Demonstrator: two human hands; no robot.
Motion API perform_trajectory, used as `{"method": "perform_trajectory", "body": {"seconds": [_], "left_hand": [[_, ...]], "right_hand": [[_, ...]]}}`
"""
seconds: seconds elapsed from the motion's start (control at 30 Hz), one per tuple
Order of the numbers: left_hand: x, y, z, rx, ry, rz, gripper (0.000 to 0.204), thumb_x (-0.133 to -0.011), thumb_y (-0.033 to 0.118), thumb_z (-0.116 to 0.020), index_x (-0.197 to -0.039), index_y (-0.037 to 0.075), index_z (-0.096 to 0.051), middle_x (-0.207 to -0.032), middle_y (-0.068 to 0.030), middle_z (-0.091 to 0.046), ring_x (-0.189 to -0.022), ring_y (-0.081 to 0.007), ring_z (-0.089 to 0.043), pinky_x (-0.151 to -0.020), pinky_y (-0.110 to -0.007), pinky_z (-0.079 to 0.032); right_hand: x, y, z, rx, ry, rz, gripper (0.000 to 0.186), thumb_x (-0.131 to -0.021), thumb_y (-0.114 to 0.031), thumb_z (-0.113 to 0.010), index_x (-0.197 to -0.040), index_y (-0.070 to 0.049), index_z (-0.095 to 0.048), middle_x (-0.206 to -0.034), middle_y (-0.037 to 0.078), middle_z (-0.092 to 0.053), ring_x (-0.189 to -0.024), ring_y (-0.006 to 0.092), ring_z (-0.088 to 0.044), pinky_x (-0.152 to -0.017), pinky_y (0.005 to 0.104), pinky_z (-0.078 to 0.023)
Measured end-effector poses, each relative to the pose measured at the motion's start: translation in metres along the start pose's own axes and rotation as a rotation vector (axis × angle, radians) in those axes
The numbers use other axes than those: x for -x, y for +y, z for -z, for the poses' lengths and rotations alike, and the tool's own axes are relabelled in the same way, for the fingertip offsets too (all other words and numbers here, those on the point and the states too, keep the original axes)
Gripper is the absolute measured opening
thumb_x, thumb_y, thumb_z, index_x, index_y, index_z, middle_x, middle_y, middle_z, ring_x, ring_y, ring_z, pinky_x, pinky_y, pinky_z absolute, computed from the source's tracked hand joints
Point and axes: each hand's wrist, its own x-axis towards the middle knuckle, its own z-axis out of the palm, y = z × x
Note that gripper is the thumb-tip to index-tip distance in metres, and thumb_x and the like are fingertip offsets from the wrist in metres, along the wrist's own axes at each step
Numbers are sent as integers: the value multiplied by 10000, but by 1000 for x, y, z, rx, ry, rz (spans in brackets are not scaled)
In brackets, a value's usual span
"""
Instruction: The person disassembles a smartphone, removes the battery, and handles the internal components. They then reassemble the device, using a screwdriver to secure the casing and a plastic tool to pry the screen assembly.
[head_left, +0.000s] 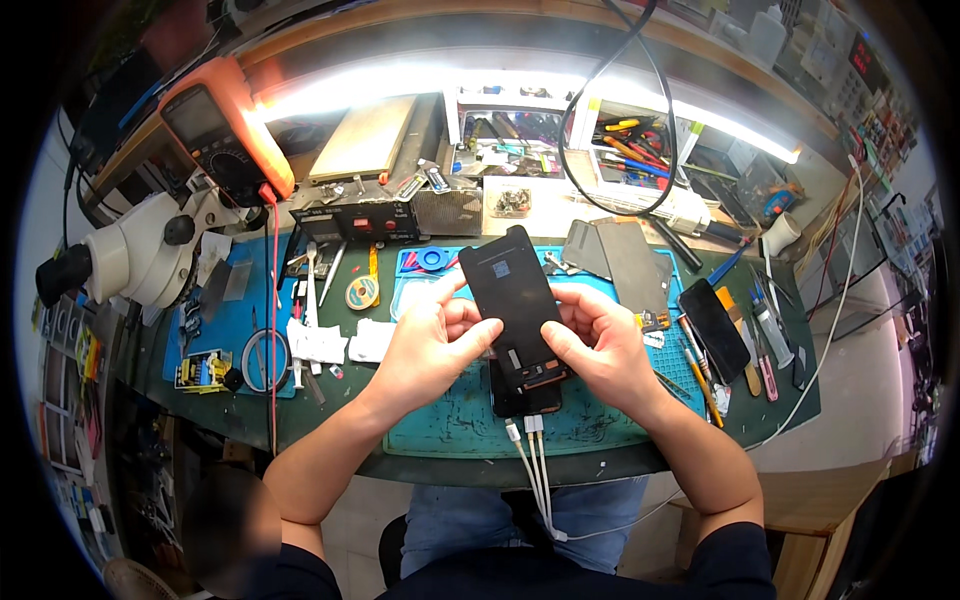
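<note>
A black phone screen panel (507, 290) is held up over the green work mat (470, 415), tilted, its inner side toward me. My left hand (430, 340) grips its left edge, thumb on the panel face. My right hand (597, 340) grips the right edge near the bottom, thumb pressed next to a small copper-coloured connector part (545, 372). Under the panel lies the black phone body (525, 398), with white cables (535, 465) plugged into its near end and running down toward me.
A second black phone (714, 329) and several hand tools lie at the right. A grey metal plate (625, 262) sits behind the hands. A microscope (130, 255), an orange multimeter (225, 130) and a tape roll (362, 292) are at the left. Parts bins line the back.
</note>
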Motion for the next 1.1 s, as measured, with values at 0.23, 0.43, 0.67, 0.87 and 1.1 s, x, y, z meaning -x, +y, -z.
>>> {"method": "perform_trajectory", "body": {"seconds": [0.23, 0.43, 0.67, 0.87, 1.1], "left_hand": [[-6, -1, -3, 59, 348, -246, 398, -959, 120, -618, -1297, -26, -469, -1045, -73, -620, -904, -85, -589, -747, -238, -510], [13, 21, -3, 19, 373, -458, 329, -1040, 252, -479, -913, 13, -665, -560, 16, -510, -478, -45, -472, -458, -199, -374], [56, 20, -22, -669, 232, -1287, 325, -841, 128, -660, -1148, 24, -637, -742, -41, -554, -597, -180, -575, -509, -304, -475], [189, -66, -20, -583, 253, -1164, 375, -842, 46, -580, -1211, -17, -603, -863, -79, -622, -640, -178, -595, -540, -301, -489], [372, -251, -49, -964, 501, 14, 471, -906, 272, -642, -1353, 166, -539, -1385, -171, -478, -1191, -395, -515, -1000, -479, -437]], "right_hand": [[-4, -13, 6, -159, 132, -74, 420, -936, -87, -635, -1309, 59, -507, -985, 43, -687, -761, 25, -609, -586, 167, -444], [-65, -48, -18, -45, 149, -87, 347, -915, -169, -669, -1205, 11, -609, -868, -24, -670, -597, -20, -470, -482, 150, -293], [-261, -26, -47, 75, 216, -125, 137, -802, -54, -742, -845, -142, -646, -745, -42, -598, -587, 33, -457, -465, 165, -351], [-317, -12, -84, 509, 293, -126, 309, -829, -334, -754, -874, -46, -652, -700, 63, -627, -561, 132, -560, -463, 260, -435], [-224, -30, -87, 1218, 159, 392, 428, -993, -362, -503, -828, -4, -668, -658, 93, -582, -605, 149, -503, -612, 328, -403]]}}
